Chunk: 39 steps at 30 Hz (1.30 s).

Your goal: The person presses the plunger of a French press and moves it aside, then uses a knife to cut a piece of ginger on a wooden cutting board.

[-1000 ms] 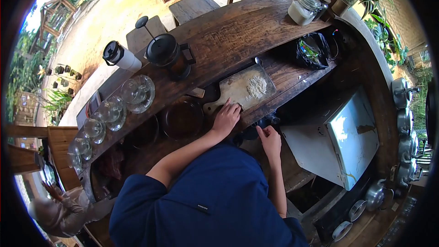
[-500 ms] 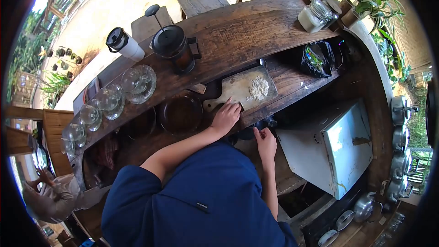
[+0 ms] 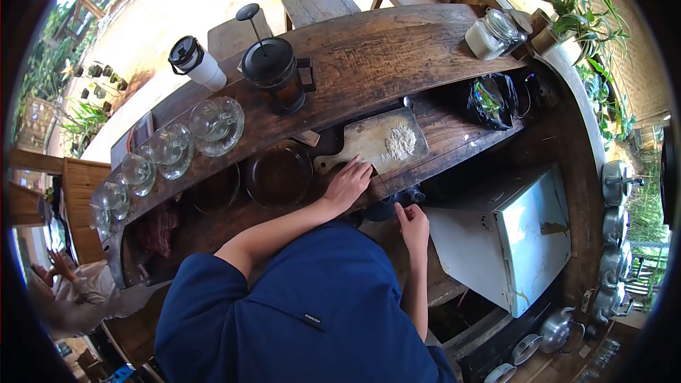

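Note:
A pale cutting board (image 3: 363, 143) lies on the lower shelf, with a heap of white chopped pieces (image 3: 401, 142) on its right half. My left hand (image 3: 349, 183) rests at the board's near left corner beside its handle, fingers slightly bent and lying flat. A small dark shape shows just right of its fingertips, too unclear to name. My right hand (image 3: 413, 225) hangs in front of the shelf edge, right of my left hand, with thumb and fingers pinched together. What they hold, if anything, is too small to tell.
On the counter (image 3: 383, 39) stand a French press (image 3: 273, 74), a white tumbler (image 3: 202, 67), several glass cups (image 3: 213, 124) and a glass jar (image 3: 489, 34). A black plastic bag (image 3: 493, 99) lies on the shelf. Below right is a white box (image 3: 507, 241). A person (image 3: 85, 287) is at far left.
The view has shifted slightly. Both hands keep nearly the same place and pose relative to the board and shelf.

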Motion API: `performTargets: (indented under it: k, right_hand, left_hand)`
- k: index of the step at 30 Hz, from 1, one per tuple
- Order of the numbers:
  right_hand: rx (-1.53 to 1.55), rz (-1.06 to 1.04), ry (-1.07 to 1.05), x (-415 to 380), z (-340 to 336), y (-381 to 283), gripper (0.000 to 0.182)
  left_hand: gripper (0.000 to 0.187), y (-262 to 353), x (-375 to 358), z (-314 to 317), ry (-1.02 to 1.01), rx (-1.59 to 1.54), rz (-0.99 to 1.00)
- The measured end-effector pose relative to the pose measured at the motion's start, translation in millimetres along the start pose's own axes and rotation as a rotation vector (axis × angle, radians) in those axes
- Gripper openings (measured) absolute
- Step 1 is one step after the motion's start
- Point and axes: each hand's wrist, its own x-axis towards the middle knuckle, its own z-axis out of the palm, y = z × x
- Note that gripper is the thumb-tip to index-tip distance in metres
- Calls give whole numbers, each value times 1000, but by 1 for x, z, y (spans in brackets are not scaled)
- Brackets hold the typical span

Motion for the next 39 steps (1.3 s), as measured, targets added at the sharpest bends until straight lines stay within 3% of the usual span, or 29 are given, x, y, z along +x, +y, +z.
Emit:
performTargets:
  k: [6,10,18,24,39]
  right_hand:
    - [-65,-37,99,2,2,-9,48]
    - [-26,-40,39,0,7,-6,48]
    - [-83,-169,135,-10,9,-11,43]
    - [-3,-38,0,-1,10,-9,48]
    - [4,6,9,-8,-4,-10,48]
  left_hand:
    - [33,0,-5,4,39,-68,-43]
    - [32,-1,-2,-3,-34,-115,-71]
    - [31,1,-4,-1,-29,-29,-31]
    - [31,-1,-2,1,-32,-32,-43]
    - [34,2,-6,1,14,-154,-106]
